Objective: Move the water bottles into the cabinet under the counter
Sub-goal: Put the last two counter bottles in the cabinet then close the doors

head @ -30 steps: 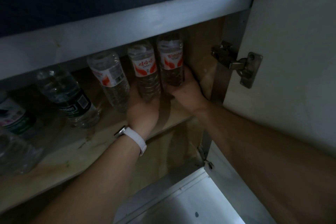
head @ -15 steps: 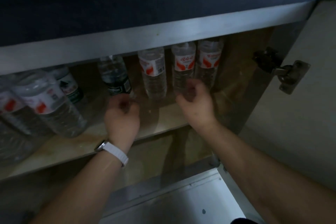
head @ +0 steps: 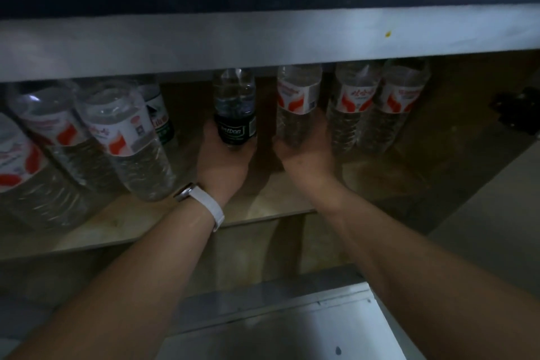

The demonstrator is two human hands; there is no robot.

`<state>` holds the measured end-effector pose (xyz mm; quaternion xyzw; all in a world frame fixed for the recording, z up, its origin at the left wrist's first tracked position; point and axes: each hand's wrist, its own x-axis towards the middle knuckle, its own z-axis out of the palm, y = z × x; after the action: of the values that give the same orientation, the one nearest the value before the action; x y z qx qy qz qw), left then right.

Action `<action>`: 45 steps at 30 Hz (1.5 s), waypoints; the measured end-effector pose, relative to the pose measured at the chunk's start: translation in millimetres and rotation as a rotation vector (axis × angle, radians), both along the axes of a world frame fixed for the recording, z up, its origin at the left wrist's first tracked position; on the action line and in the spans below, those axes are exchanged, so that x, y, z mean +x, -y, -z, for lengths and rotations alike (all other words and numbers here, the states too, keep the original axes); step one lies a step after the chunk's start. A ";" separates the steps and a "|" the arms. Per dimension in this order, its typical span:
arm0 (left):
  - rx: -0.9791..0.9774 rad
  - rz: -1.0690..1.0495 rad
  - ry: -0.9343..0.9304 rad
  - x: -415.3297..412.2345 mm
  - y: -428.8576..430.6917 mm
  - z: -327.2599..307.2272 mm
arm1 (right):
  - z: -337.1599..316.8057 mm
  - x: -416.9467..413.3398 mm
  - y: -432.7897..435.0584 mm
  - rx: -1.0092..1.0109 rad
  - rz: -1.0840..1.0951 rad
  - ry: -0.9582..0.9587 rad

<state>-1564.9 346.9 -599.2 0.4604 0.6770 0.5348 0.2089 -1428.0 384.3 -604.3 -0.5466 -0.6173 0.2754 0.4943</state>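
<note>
Left hand (head: 224, 161) grips a black-labelled bottle (head: 235, 114), right hand (head: 304, 155) a red-labelled bottle (head: 295, 108), apparently tidying the cabinet shelf (head: 263, 206); closing the gap likely comes next.

left hand (head: 223, 161) gripped black-label bottle (head: 235, 114) | right hand (head: 306, 155) gripped red-label bottle (head: 296, 102) | two more red-label bottles (head: 355, 99) stood just right of right fingers (head: 325, 137) | bottle cluster (head: 125, 131) stood left of left fingers (head: 208, 140) | all on shelf (head: 277, 199)

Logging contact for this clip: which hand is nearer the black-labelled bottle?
Left. The left hand grips the black-labelled bottle at its base; the right hand is to its right, holding a red-labelled bottle.
</note>
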 end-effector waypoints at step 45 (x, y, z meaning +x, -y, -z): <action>-0.044 0.046 0.032 24.4 13.2 -3.4 | -9.5 13.9 -2.5 -0.031 -0.113 -0.080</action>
<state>-1540.5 333.7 -595.8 0.4627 0.6743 0.5222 0.2419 -1414.1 386.8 -594.8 -0.5069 -0.6227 0.3339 0.4938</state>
